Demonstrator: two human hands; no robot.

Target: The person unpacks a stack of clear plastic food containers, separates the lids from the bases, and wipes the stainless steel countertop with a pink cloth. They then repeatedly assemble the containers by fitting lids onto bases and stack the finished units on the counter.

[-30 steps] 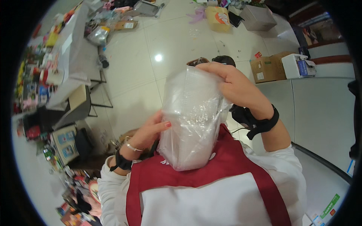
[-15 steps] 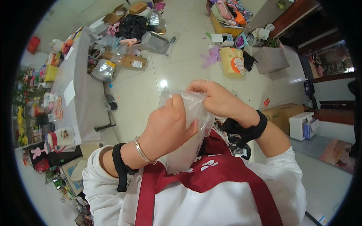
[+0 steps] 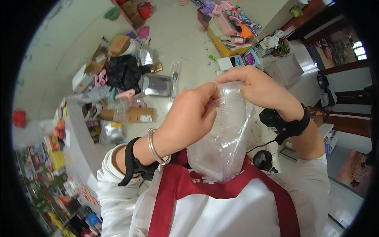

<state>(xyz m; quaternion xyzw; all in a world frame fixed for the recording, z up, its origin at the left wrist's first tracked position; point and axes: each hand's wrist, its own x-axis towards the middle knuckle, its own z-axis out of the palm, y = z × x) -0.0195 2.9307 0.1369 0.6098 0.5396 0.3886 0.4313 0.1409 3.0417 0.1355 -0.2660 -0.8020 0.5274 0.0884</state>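
Observation:
A clear plastic bag [image 3: 221,146] hangs upright in front of my chest, its lower end against my maroon apron [image 3: 173,185]. Fine ridges show along its upper part; I cannot make out what is inside. My left hand [image 3: 189,120] closes on the bag's upper left edge, fingers curled in and a silver bangle on the wrist. Bent over the top right of the bag, my right hand [image 3: 260,87] grips it between thumb and fingers. Both wrists wear black straps.
At the left stands a covered table [image 3: 81,134]. A black bag [image 3: 124,73], a metal tray [image 3: 156,84] and cardboard boxes [image 3: 140,115] lie on the tiled floor beyond. A yellow crate [image 3: 225,45] full of goods and a grey box [image 3: 284,69] stand far right.
Both hands and the bag have moved right, with the right hand also higher. The bag has turned, and its ridged part now shows between the hands. The head view has shifted.

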